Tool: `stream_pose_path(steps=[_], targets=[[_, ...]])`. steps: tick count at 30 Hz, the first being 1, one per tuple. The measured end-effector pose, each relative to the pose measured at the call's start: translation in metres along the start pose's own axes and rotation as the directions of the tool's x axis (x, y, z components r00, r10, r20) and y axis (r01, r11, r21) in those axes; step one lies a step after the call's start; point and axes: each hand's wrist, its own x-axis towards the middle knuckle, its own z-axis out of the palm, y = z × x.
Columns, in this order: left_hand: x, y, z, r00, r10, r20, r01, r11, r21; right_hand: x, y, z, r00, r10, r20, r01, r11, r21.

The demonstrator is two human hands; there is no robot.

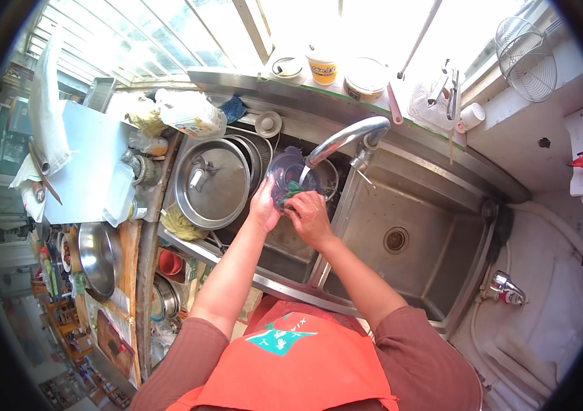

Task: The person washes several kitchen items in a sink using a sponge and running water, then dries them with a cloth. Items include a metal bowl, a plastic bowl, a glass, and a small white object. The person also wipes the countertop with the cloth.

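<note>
Over the left basin of a steel double sink (324,272), my left hand (264,207) holds a clear, bluish plastic bowl (282,169) by its near left side. My right hand (309,215) grips a green scouring pad (291,190) against the inside of the bowl. Water (303,174) runs from the curved chrome faucet (349,134) into the bowl. Beyond my right hand, partly hidden by the bowl, a round metal rim (331,177) shows in the basin.
Left of my hands, a round steel pan (214,200) lies over more pans. A yellow mesh cloth (181,223) rests beside it on the sink edge. A white plastic jug (191,114) stands behind. The right basin (425,241) has a drain. Tubs (366,77) line the window ledge.
</note>
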Motion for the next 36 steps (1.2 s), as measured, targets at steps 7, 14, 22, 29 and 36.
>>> stream_pose_path(steps=[7, 14, 22, 29, 36], targets=[[-0.002, -0.022, 0.001, 0.985, 0.014, -0.174, 0.026, 0.974, 0.225, 0.019, 0.008, 0.016, 0.988, 0.055, -0.144, -0.050, 0.998, 0.036], [-0.010, -0.014, -0.012, 1.000, -0.028, 0.007, 0.025, 0.957, 0.288, 0.062, 0.076, 0.020, 0.771, 0.484, -0.414, -0.423, 0.875, 0.235], [-0.007, -0.033, 0.002, 0.997, -0.050, -0.056, 0.059, 0.982, 0.179, 0.048, 0.042, 0.018, 0.907, 0.236, -0.349, -0.197, 0.970, 0.146], [-0.004, -0.015, -0.007, 0.995, -0.018, 0.098, 0.037, 0.979, -0.202, -0.013, 0.011, 0.003, 0.996, -0.020, -0.091, 0.015, 0.998, -0.055], [-0.030, -0.004, -0.013, 0.817, 0.382, 0.432, -0.496, 0.082, 0.864, -0.040, 0.070, -0.006, 0.826, 0.480, -0.296, -0.478, 0.874, 0.086]])
